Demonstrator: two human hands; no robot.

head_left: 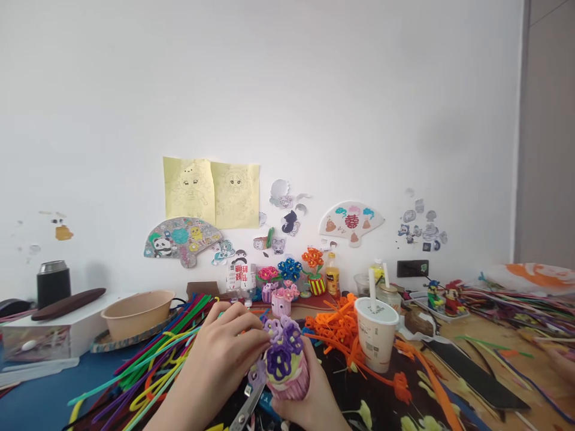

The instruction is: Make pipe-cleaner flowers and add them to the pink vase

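Note:
A small pink fluffy pot of purple pipe-cleaner flowers point(283, 356) stands in front of me, tilted a little toward the camera. My right hand point(317, 392) is closed around the pink pot from its right side. With bent fingers pressed together, my left hand point(231, 344) grips the left edge of the lilac blooms; its fingertips are partly hidden there. Below the pot lie scissors point(247, 410) and a loose lilac pipe-cleaner flower point(257, 374).
Colourful pipe cleaners point(157, 365) spread at left beside a tan bowl point(137, 314). An orange pipe-cleaner heap point(332, 326) and a paper cup point(376, 335) with a straw stand right. Finished flower pots point(317, 281) line the wall. Another person's hand point(563, 362) shows at the right edge.

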